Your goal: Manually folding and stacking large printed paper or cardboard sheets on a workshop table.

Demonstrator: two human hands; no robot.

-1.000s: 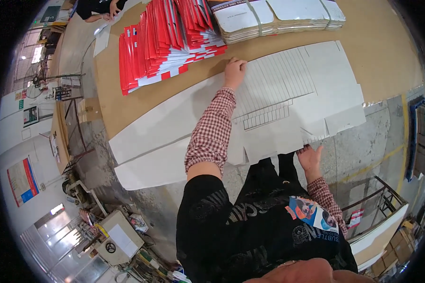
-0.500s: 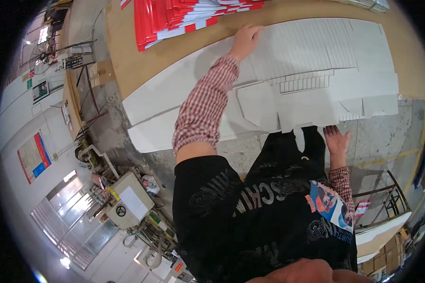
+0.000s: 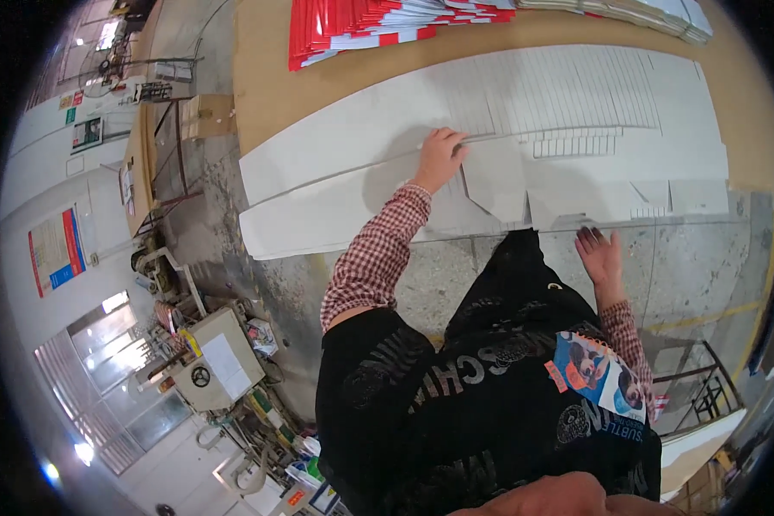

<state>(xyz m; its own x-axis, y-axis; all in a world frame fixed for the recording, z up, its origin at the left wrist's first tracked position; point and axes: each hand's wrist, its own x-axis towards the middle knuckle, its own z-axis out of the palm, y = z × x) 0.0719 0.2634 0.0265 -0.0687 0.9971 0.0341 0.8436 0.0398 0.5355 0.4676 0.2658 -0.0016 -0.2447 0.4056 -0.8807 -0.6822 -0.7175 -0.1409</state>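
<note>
White die-cut sheets [image 3: 576, 129] lie stacked; left hand [image 3: 439, 158] presses flat, fingers together, right hand [image 3: 600, 254] spread open at the near edge; square edges before lifting.

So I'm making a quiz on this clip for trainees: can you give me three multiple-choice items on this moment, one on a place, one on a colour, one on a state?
1. Where does the left hand rest?
A. on the white sheets
B. on the red stack
C. on the floor

2. What colour is the stack at the table's far edge?
A. blue
B. red and white
C. green

3. How is the right hand?
A. shut on a tool
B. holding a sheet
C. open, fingers spread

Answers: 1 A, its fingers lie on the sheets; 2 B, red sheets with white edges; 3 C, the palm is open near the sheets' near edge, holding nothing.
</note>
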